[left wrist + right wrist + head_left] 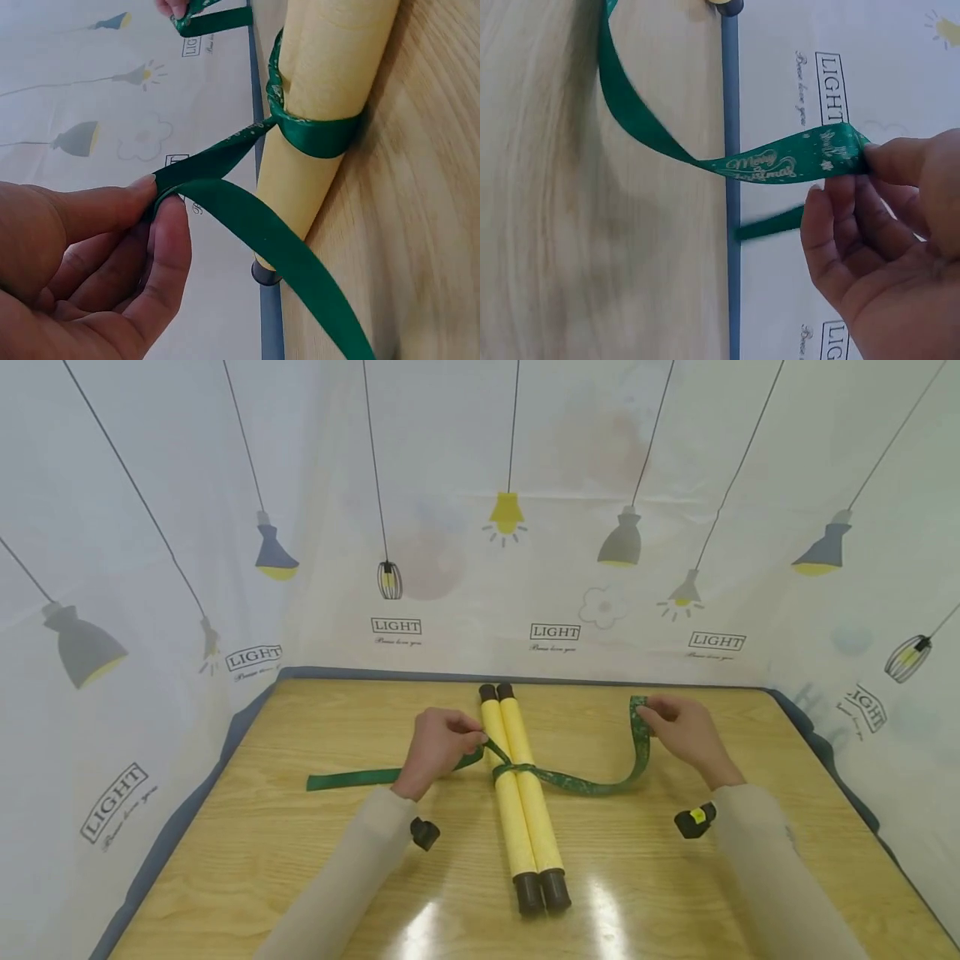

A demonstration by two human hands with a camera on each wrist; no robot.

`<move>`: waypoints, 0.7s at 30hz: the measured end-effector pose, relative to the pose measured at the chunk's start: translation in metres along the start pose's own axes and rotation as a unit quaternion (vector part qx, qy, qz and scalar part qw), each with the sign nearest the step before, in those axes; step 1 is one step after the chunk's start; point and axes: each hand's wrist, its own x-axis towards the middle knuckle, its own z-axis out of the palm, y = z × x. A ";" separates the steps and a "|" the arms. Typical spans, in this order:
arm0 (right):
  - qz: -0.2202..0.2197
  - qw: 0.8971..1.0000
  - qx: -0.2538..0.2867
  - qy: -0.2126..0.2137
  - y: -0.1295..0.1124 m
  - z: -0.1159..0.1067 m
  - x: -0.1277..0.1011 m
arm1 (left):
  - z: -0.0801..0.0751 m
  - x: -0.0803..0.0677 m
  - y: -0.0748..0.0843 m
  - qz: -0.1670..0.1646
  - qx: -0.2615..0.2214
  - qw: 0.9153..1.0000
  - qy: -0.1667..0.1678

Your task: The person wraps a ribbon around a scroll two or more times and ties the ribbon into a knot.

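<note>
Head view. Two yellow rolls (519, 793), dark-capped, lie side by side along the middle of the tabletop (300, 860), running from far edge toward near edge. A green ribbon (585, 783) crosses them in a single loose knot at mid-length. Left hand (437, 750) pinches one tail just beside the rolls; right hand (686, 735) pinches the other end, raised toward the far right. Risk: uneven pull could roll the pair apart or slide the knot along them. Backdrop print reads "LIGHT", repeated.

Left wrist view. Left-hand grip: thumb and forefinger closed on the folded ribbon (225, 161). The band round the roll (322, 90) looks slack; judged liable to loosen if tension drops.

Right wrist view. Right-hand grip: fingertips (832, 206) closed on the ribbon (780, 161), printed "Merry Christmas". A thin hold near the end; it might slip free under a hard tug.
</note>
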 end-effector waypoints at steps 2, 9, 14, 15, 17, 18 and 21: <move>-0.013 1.000 0.002 0.002 -0.005 0.002 0.004 | 0.001 0.001 0.002 -0.006 -0.005 1.000 -0.006; -0.083 0.996 -0.030 0.003 -0.025 0.014 0.019 | 0.003 0.004 0.006 -0.016 -0.020 0.999 -0.019; -0.146 0.988 -0.046 -0.025 -0.037 0.024 0.028 | 0.005 0.005 0.007 -0.021 -0.026 0.999 -0.026; -0.154 0.986 -0.047 -0.032 -0.039 0.026 0.030 | 0.005 0.005 0.007 -0.021 -0.027 0.999 -0.027; -0.164 0.984 -0.049 -0.046 -0.044 0.032 0.032 | 0.006 0.005 0.008 -0.020 -0.030 0.999 -0.030; -0.168 0.983 -0.052 -0.053 -0.046 0.034 0.034 | 0.006 0.005 0.008 -0.020 -0.030 0.999 -0.031; -0.177 0.980 -0.051 -0.071 -0.051 0.043 0.038 | 0.007 0.005 0.009 -0.017 -0.032 0.999 -0.034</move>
